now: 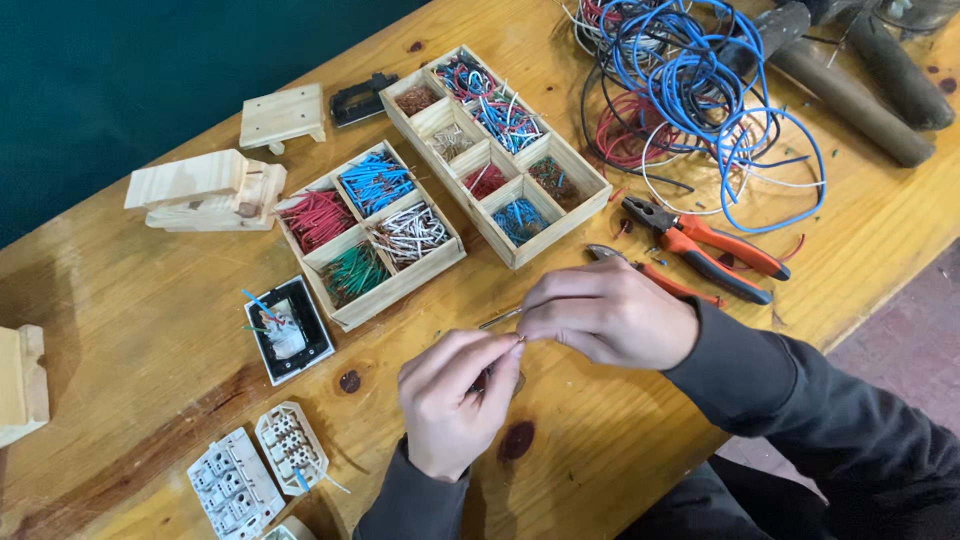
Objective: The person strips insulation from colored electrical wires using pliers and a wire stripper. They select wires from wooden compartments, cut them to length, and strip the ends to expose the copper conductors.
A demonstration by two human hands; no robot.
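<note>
My left hand [450, 400] and my right hand [605, 312] meet over the wooden table [150, 410], fingertips pinched together on a small thin piece, likely a short wire; it is too small to tell. A slim metal tool [497, 319] lies under the hands. A black-framed switch module [289, 331] with short wires sticking out sits to the left of my left hand. Two white switch parts [255, 468] lie near the front edge.
A four-part wooden tray [370, 236] holds red, blue, green and white wire pieces. A longer divided tray [497, 152] holds more. Orange-handled pliers [705, 248] lie right of it, beside a tangle of blue, red and white wire [690, 90]. Wooden blocks [205, 190] stand at left.
</note>
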